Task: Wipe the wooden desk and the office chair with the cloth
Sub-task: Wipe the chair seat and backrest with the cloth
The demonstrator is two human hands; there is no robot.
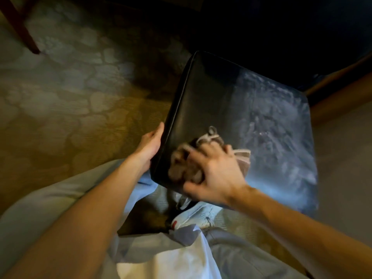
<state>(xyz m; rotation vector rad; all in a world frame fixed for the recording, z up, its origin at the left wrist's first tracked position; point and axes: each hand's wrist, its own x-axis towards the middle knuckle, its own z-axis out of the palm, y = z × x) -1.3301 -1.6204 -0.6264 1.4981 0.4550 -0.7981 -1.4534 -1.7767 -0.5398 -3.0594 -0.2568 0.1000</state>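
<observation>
Chair seat: the black chair seat [231, 101] stands on patterned carpet [70, 87]; its far edge fades into shadow.
Left hand: the left hand [150, 146] clamps the seat's left edge, thumb on top.
Right hand: the right hand [215, 174], blurred, curls over the cloth [243, 158] near the seat's near-left corner.
Open room: bare seat lies to the right of the cloth and beyond it.

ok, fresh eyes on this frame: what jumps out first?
The black chair seat fills the middle, its right half glaring pale blue with reflected light. On its near-left part the right hand, motion-blurred, grips a bunched cloth against the leather, while the left hand holds the seat's left edge. Patterned carpet lies to the left of the seat.
</observation>
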